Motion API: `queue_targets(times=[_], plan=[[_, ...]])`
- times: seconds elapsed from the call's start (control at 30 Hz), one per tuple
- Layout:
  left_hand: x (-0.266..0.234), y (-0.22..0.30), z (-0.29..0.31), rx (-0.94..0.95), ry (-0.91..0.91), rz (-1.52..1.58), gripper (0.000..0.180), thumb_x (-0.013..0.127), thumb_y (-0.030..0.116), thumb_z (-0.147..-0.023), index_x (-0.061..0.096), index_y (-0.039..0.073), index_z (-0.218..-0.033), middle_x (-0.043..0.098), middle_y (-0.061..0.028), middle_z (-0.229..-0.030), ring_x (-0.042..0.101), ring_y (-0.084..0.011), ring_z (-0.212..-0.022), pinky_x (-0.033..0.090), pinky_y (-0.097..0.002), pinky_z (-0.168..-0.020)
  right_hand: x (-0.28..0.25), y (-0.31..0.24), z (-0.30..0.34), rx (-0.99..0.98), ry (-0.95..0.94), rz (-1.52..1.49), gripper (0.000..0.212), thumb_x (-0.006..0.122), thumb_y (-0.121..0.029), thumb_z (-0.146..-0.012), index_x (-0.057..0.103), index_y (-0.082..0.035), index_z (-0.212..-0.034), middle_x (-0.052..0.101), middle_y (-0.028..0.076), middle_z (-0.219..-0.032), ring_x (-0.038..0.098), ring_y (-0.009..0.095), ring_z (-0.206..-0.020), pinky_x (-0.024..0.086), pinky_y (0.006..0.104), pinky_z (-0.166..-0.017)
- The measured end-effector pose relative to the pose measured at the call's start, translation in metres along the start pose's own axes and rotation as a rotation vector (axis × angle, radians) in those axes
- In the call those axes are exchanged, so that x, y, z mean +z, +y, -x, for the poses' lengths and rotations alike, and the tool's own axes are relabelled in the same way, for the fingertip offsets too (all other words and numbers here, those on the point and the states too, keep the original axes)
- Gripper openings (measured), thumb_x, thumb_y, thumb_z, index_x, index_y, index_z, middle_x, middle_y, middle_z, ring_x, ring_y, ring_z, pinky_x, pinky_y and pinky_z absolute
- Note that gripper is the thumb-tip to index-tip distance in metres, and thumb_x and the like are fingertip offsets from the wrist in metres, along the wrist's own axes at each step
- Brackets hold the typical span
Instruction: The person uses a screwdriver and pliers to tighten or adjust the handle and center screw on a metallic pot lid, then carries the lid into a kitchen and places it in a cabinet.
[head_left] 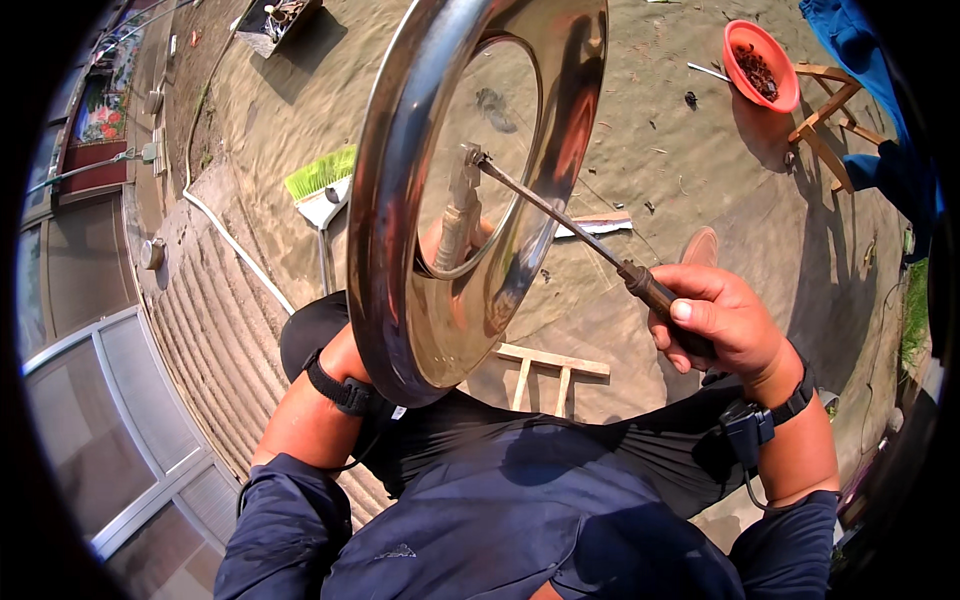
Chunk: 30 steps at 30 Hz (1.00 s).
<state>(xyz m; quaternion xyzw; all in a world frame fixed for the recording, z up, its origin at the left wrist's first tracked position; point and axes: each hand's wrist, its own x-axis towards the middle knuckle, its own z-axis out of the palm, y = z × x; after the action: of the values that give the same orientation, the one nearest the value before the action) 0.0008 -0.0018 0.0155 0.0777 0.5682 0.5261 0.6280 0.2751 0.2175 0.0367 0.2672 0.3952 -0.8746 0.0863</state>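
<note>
Evidently grasping the slim tool (605, 252) in right fingers (692, 280), slanting up-left into the metal ring (400, 200); can't tell left fingers' (432, 242) hold behind.

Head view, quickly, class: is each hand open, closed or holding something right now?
Left hand: partly hidden behind the shiny metal ring; grip cannot be told.
Right hand: closed, holding a long-shafted tool by its handle.

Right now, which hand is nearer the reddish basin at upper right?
Right hand: below the basin in view, gripping a dark-handled tool. The left hand is farther, to its lower left, partly behind the shiny metal ring.
</note>
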Motion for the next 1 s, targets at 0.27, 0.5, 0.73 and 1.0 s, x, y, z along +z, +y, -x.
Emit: queue_targets(times=[0.27, 0.5, 0.73, 1.0], plan=[[-0.005, -0.006, -0.003, 0.042, -0.021, -0.008, 0.059, 0.083, 0.027, -0.086, 0.054, 0.007, -0.134, 0.063, -0.0061, -0.122, 0.061, -0.0153, -0.108, 0.053, -0.0320, -0.091, 0.007, 0.001, 0.003, -0.082, 0.055, 0.136, 0.048, 0.063, -0.024, -0.099, 0.055, 0.007, -0.135, 0.065, 0.007, -0.086, 0.058, 0.011, -0.060, 0.046, 0.0229, -0.053], [-0.005, -0.008, -0.002, 0.055, -0.024, -0.020, 0.059, 0.084, 0.025, -0.085, 0.054, 0.007, -0.133, 0.063, -0.0051, -0.121, 0.061, -0.0153, -0.107, 0.054, -0.0329, -0.089, 0.002, 0.013, -0.002, -0.435, 0.182, 0.745, 0.043, 0.068, -0.009, -0.092, 0.061, 0.000, -0.134, 0.064, 0.007, -0.079, 0.057, 0.012, -0.068, 0.047, 0.0316, -0.061], [0.002, -0.002, -0.005, 0.185, 0.027, -0.434, 0.061, 0.089, 0.020, -0.072, 0.060, 0.005, -0.124, 0.065, -0.0080, -0.106, 0.063, -0.0195, -0.096, 0.053, -0.0361, -0.085, 0.011, 0.015, -0.003, -0.724, 0.456, 1.273, 0.044, 0.071, -0.005, -0.083, 0.067, -0.005, -0.127, 0.058, 0.009, -0.077, 0.055, 0.025, -0.063, 0.045, 0.0347, -0.058], [-0.015, -0.009, -0.010, 0.456, -0.035, -0.716, 0.064, 0.087, 0.023, -0.077, 0.056, 0.005, -0.130, 0.065, -0.0083, -0.109, 0.064, -0.0219, -0.099, 0.053, -0.0370, -0.086, -0.002, 0.001, 0.000, 0.094, 0.057, -0.024, 0.043, 0.072, -0.021, -0.095, 0.060, 0.004, -0.129, 0.061, 0.003, -0.084, 0.061, 0.011, -0.071, 0.057, 0.0277, -0.061]])
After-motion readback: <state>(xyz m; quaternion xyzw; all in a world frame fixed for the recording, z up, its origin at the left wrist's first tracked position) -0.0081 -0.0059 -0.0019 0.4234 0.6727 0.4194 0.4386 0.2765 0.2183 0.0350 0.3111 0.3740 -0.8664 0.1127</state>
